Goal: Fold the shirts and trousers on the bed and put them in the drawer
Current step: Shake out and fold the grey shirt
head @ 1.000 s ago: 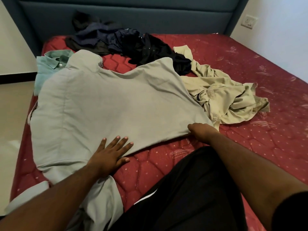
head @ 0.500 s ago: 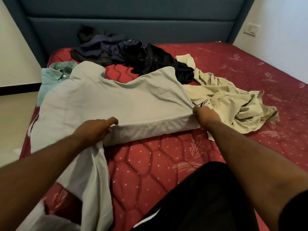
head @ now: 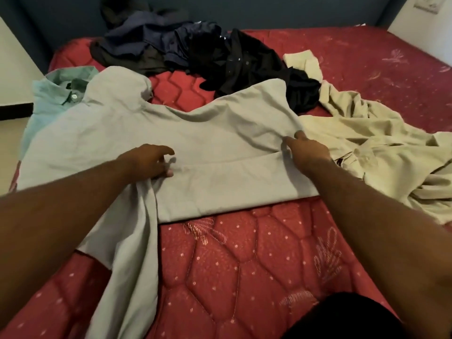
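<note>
Dim, soft, perhaps slightly blurred.

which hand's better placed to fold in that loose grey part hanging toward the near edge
Left. The left hand rests on the grey shirt right where the loose part begins. The right hand pinches the far side.

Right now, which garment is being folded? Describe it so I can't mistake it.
On the red mattress, look to the near middle, under both hands. It is the pale grey shirt, spread flat with its bottom edge folded up, unlike the crumpled beige garment on its right and the dark pile behind.
</note>
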`<state>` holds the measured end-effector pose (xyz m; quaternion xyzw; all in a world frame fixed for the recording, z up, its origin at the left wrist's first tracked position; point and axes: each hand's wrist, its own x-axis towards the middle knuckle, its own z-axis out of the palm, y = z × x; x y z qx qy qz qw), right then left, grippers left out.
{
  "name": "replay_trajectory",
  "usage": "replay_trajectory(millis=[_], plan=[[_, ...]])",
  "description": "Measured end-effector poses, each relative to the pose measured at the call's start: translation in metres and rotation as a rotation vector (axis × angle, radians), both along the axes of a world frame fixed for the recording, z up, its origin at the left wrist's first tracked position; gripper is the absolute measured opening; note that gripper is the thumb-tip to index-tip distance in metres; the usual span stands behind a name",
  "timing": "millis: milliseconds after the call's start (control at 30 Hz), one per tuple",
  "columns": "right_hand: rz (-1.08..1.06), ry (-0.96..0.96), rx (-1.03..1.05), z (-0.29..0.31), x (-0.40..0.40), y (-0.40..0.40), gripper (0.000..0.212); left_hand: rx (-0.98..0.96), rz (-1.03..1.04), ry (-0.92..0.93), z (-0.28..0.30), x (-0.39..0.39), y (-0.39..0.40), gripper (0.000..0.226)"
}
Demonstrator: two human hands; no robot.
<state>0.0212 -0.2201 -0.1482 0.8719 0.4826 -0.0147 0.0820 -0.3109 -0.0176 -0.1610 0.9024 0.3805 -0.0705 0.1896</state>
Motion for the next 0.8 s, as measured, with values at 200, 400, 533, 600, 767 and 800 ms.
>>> replay_trajectory(millis=[200, 400, 533, 600, 767, 800], plan=[[0.618, 0.372, 0.213, -0.007, -0.168, -0.052, 0.053, 0.336, 0.083, -0.666, 0.001, -0.084, -0.068, 0.034], [1.282, 0.494, 0.030, -0.019, -0.311, -0.079, 0.064, 0.595, 0.081, -0.309, -0.015, -0.205, -0.122, 0.050], [1.254, 0.307, -0.144, 0.008, -0.343, -0.056, 0.050, 0.597, 0.205, -0.125, -0.023, -0.252, -0.126, 0.082], [1.173, 0.336, -0.334, 0.031, -0.347, -0.040, 0.031, 0.515, 0.243, -0.061, -0.028, -0.267, -0.118, 0.089], [0.535, 1.147, 0.474, 0.126, -0.305, 0.051, 0.027, 0.301, 0.368, -0.277, -0.013, -0.262, -0.088, 0.089], [0.398, 1.298, 0.739, 0.149, -0.297, 0.068, 0.039, 0.242, 0.444, -0.314, -0.005, -0.257, -0.082, 0.090]])
